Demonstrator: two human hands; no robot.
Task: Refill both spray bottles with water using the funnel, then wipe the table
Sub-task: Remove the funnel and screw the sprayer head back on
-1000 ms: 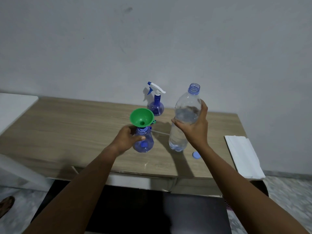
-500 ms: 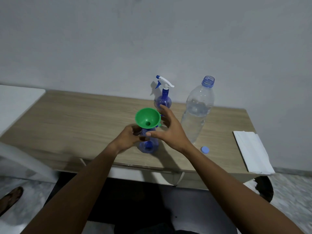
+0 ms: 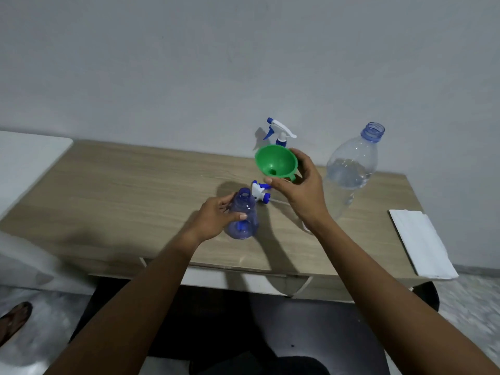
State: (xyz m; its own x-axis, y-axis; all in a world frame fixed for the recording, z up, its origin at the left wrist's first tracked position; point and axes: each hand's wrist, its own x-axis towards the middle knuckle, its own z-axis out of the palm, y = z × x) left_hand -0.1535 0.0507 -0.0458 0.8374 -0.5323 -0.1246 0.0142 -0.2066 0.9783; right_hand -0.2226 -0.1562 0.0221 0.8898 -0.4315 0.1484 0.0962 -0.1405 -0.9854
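Your right hand (image 3: pixel 303 196) grips the funnel (image 3: pixel 276 162); your left hand (image 3: pixel 213 216) holds the open spray bottle (image 3: pixel 243 212); a loose sprayer (image 3: pixel 259 191) lies between, water bottle (image 3: pixel 349 169) beside.

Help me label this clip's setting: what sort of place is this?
Probably a plain room in a home, though that is uncertain: a wood-grain table against a bare painted wall, a speckled tiled floor, and a sandalled foot at the edge.

No readable text anywhere: clear plastic water bottle (image 3: pixel 349 171) bare of label, blue spray bottles unmarked, folded white cloth (image 3: pixel 422 244) blank.
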